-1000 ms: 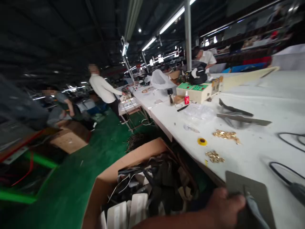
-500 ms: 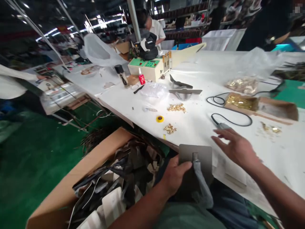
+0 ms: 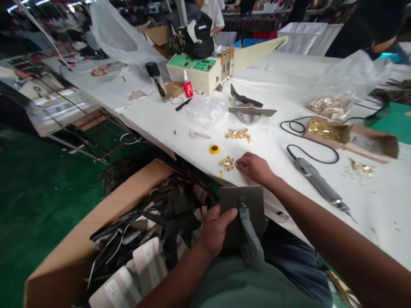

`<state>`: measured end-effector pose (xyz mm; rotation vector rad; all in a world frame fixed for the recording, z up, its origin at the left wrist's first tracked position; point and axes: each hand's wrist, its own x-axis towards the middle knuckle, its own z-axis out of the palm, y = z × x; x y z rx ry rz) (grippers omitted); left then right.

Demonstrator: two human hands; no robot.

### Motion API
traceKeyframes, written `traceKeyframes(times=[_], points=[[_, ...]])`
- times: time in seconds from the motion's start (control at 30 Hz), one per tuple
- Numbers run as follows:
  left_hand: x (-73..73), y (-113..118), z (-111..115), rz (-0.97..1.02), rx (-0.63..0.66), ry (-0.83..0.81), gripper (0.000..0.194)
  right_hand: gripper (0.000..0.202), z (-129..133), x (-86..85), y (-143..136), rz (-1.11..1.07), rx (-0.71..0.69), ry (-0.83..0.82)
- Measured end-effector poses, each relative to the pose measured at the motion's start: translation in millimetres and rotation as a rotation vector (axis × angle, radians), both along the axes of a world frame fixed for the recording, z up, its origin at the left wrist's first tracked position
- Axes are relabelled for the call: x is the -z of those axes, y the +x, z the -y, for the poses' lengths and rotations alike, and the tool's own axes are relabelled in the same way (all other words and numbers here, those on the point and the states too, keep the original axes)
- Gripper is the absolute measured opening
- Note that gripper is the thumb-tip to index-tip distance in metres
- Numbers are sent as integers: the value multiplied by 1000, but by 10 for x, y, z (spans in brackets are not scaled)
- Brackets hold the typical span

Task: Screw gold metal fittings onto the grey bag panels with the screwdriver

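At the lower centre of the frame, the panel [image 3: 257, 214] is clasped by the left hand [image 3: 213, 231], the thumb pressed on its face and the fingers hidden behind. It is best kept steady, with the thumb clear of the spot where the grey strip [image 3: 250, 235] is joined. Just above, the near pile [image 3: 227, 163] of gold bits is met at its right edge by the right hand [image 3: 255, 167]. Its fingertips are curled down; whether a bit is pinched cannot be told. Bits are best lifted singly from the edge, so that the rest are not scattered.

On the white table [image 3: 272, 90], from left to right, are set a bottle [image 3: 157, 81], a red bottle [image 3: 188, 87], a yellow roll [image 3: 214, 149], the far pile [image 3: 238, 134], a corded driver [image 3: 317, 184] and, at the right, a carton [image 3: 390, 145] with gold bits.

At the left, green floor [image 3: 41, 179] is seen; at the lower left, scraps are held in a box [image 3: 99, 220]. At the upper centre, a machine [image 3: 192, 77] is stood before a pale-shirted person [image 3: 214, 17].
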<state>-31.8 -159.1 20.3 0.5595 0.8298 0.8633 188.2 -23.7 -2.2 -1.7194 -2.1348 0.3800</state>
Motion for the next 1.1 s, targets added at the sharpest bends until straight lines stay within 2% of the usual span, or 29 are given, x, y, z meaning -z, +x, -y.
traceKeyframes(times=[0.17, 0.3, 0.37, 0.43, 0.53, 0.6, 0.67, 0.83, 0.9, 1.0, 1.1], points=[[-31, 68, -140, -11, -76, -51, 40, 19, 125, -54, 99, 20, 79, -28], [-86, 102, -193, -46, -94, -48, 40, 13, 211, -74, 198, -90, 170, -94], [-109, 114, -188, -53, -107, -44, 39, 11, 297, -89, 238, -228, 222, -107], [-121, 129, -171, -68, -121, -41, 39, 14, 441, -129, 259, -462, 283, -117], [-119, 168, -137, -95, -119, -28, 40, 27, 756, -246, 246, -837, 349, -136], [-113, 212, -116, -119, -106, -19, 38, 31, 988, -357, 223, -953, 355, -111], [-116, 272, -98, -154, -92, -5, 34, 26, 1197, -481, 210, -941, 355, -14], [-154, 441, -50, -242, -26, 97, 34, 9, 1540, -713, 232, -719, 405, 335], [-169, 493, -22, -277, 6, 145, 34, 6, 1625, -729, 215, -743, 361, 356], [-208, 545, 31, -358, 45, 228, 33, 6, 1721, -682, 138, -846, 292, 273], [-282, 576, 87, -445, 67, 361, 33, 6, 1784, -629, 57, -852, 268, 239]])
